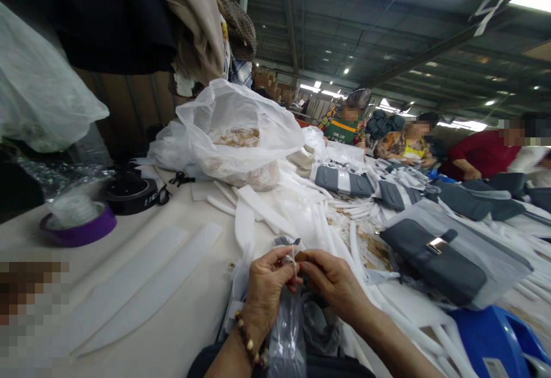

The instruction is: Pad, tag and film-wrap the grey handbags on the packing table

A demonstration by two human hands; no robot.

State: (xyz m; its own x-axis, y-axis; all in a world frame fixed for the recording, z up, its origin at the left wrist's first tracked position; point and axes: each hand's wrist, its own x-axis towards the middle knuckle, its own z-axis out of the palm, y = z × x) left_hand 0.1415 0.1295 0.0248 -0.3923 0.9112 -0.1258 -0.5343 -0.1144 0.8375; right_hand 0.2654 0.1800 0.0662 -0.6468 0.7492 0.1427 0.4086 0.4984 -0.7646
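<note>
At the table's near edge, my left hand (266,283) and my right hand (333,279) meet with fingertips pinched. A thin white string (294,257) is looped between them. My left fingers close on the string. My right thumb and forefinger grip a small brown piece (305,256) by the string; its kind is unclear. Just below, a grey strap in clear plastic wrap (287,332) runs down toward my lap, over a dark bag (340,366) that is mostly hidden by my arms.
A white plastic sack (241,157) of brown and white scraps stands ahead. White foam strips (159,286) lie left, near a purple tape ring (81,231). Right are a wrapped grey bag (434,254) and a blue container (495,338). Several co-workers sit beyond.
</note>
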